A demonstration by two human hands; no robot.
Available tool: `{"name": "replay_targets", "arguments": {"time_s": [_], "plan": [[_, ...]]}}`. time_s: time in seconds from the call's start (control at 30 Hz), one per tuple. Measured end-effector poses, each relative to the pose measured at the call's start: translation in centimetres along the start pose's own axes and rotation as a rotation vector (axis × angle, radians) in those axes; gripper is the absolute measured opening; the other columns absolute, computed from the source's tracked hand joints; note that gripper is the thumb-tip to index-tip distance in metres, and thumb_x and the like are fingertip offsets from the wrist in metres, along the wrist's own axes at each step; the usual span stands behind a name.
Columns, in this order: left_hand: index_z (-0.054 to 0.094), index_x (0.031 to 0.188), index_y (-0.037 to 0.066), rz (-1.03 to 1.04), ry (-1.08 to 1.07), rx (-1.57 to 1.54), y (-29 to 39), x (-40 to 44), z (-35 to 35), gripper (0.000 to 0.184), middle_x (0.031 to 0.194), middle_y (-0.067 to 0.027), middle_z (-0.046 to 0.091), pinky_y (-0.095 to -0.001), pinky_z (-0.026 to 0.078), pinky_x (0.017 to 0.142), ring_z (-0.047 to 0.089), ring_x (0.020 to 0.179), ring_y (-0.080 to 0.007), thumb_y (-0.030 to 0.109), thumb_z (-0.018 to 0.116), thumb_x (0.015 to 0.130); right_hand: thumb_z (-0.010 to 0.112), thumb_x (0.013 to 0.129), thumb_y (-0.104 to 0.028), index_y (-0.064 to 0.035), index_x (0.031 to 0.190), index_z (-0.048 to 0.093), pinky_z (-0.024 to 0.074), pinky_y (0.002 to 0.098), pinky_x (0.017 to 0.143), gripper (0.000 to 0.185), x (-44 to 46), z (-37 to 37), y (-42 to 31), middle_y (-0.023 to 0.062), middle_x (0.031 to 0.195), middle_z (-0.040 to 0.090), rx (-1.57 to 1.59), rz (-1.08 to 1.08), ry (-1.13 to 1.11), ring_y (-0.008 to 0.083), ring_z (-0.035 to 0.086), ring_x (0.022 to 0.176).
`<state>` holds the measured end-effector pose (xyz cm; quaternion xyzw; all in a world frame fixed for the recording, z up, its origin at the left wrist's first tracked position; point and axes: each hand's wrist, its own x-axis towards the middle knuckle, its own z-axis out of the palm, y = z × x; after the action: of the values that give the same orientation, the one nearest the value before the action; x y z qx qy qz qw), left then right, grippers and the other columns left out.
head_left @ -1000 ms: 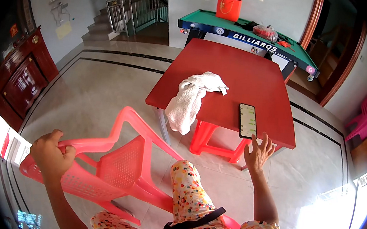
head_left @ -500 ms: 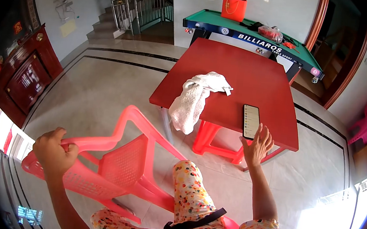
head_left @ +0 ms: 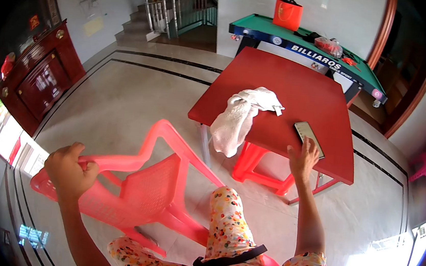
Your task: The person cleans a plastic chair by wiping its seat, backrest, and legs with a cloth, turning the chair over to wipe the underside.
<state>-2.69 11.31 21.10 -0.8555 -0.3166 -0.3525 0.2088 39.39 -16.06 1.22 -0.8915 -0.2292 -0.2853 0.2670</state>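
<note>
A white towel [head_left: 240,117] lies left of the smartphone [head_left: 309,137], draping over the near edge of the red table [head_left: 298,95]. The phone rests near the table's near right edge, with a red plastic stool [head_left: 251,168] partly underneath. At the far side stands a billiards table [head_left: 311,45]. The right hand [head_left: 303,159] reaches forward over the phone's near end, fingers slightly spread; contact is unclear. The left hand [head_left: 72,170] curls around the pink plastic chair [head_left: 149,186] at left, arm angled outward.
</note>
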Motion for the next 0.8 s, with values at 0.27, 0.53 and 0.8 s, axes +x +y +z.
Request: {"name": "replay_targets", "arguments": {"time_s": [0.27,0.53,0.8], "plan": [[0.051,0.058,0.003,-0.047,-0.018,-0.003,-1.7,-0.4,-0.2,0.019,0.055,-0.0132,0.051,-0.0396,0.038,0.044,0.049,0.050,-0.0332,0.018,0.056,0.048,0.068,0.071,-0.029,-0.0093,0.134,0.032,0.0357,0.0485,0.091,0.075,-1.3,4.4,-13.8,0.0253,0.126,0.036,0.426,-0.243,-0.090,0.0422,0.039,0.112],[0.042,0.051,0.005,-0.025,-0.152,0.083,-2.5,-1.1,-2.1,0.031,0.050,-0.0103,0.045,-0.0382,0.034,0.042,0.046,0.046,-0.0301,0.025,0.066,0.050,0.066,0.066,-0.053,-0.0155,0.140,0.017,0.0367,0.0499,0.093,0.097,8.4,10.4,-17.4,0.0231,0.136,0.026,0.332,0.334,-0.424,0.0418,0.033,0.121],[0.041,0.049,0.007,-0.054,-0.125,0.147,-3.4,-1.8,-1.7,0.037,0.049,-0.0074,0.045,-0.0366,0.033,0.042,0.045,0.045,-0.0274,0.028,0.072,0.047,0.064,0.056,-0.020,0.0035,0.084,0.057,0.0481,0.0351,0.066,0.037,6.6,10.4,-16.8,0.0188,0.086,0.056,0.508,0.195,-0.474,0.0287,0.059,0.077]]}}
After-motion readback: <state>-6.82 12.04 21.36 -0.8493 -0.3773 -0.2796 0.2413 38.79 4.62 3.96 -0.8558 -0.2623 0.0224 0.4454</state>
